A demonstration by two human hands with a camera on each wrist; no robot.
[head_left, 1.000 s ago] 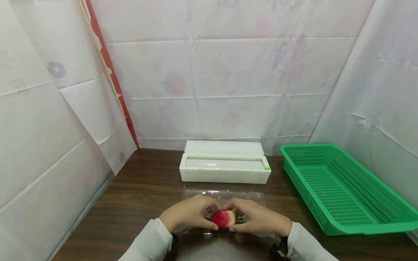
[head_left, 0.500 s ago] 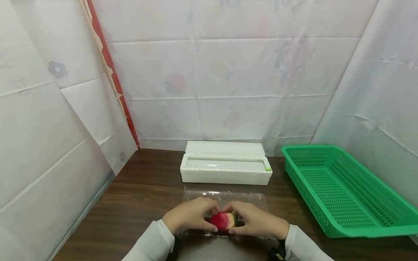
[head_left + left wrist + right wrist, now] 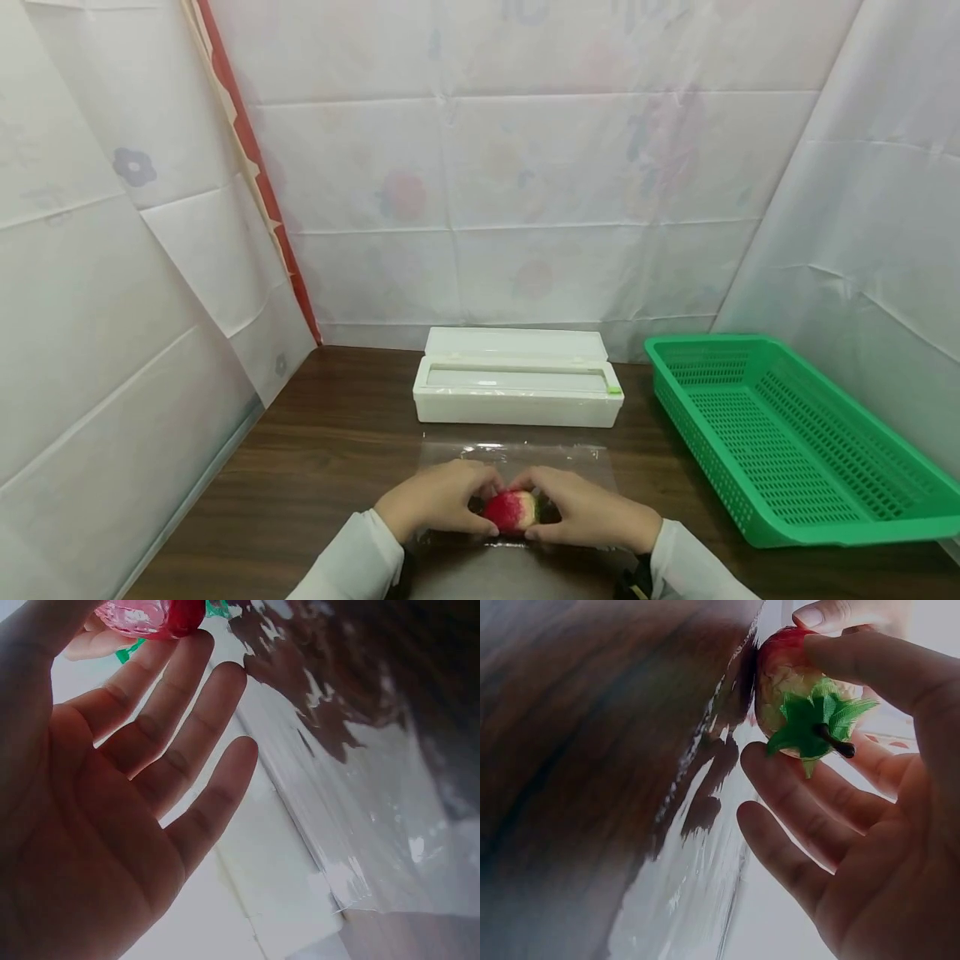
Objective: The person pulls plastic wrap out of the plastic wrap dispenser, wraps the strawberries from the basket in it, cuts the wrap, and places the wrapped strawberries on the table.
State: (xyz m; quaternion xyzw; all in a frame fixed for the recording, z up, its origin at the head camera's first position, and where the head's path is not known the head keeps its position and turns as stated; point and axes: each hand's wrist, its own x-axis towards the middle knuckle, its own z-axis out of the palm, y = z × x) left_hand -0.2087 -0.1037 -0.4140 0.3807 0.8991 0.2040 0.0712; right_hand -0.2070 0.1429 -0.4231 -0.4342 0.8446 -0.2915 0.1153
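Observation:
Between both hands at the front middle of the head view is a strawberry (image 3: 510, 512), red with a pale yellow top. The right wrist view shows its green leaf cap (image 3: 804, 724) and dark stem pointing toward the right palm. My left hand (image 3: 441, 502) holds its red end between thumb and fingers. From the other side my right hand (image 3: 588, 510) holds the leafy end, its thumb on the fruit and its lower fingers loosely bent. Beneath them a sheet of clear plastic film (image 3: 558, 456) is spread on the brown wooden table, shiny and wrinkled.
Just behind the film stands a white film dispenser box (image 3: 517, 410) with its lid (image 3: 517, 342) raised. A green perforated basket (image 3: 862, 533) sits at the right. White patterned sheeting (image 3: 480, 167) walls the table's back and sides.
Both hands stay on the strawberry. Its stem, seen beside the right hand a second ago, is now mostly hidden in the head view, and the right hand has shifted slightly left.

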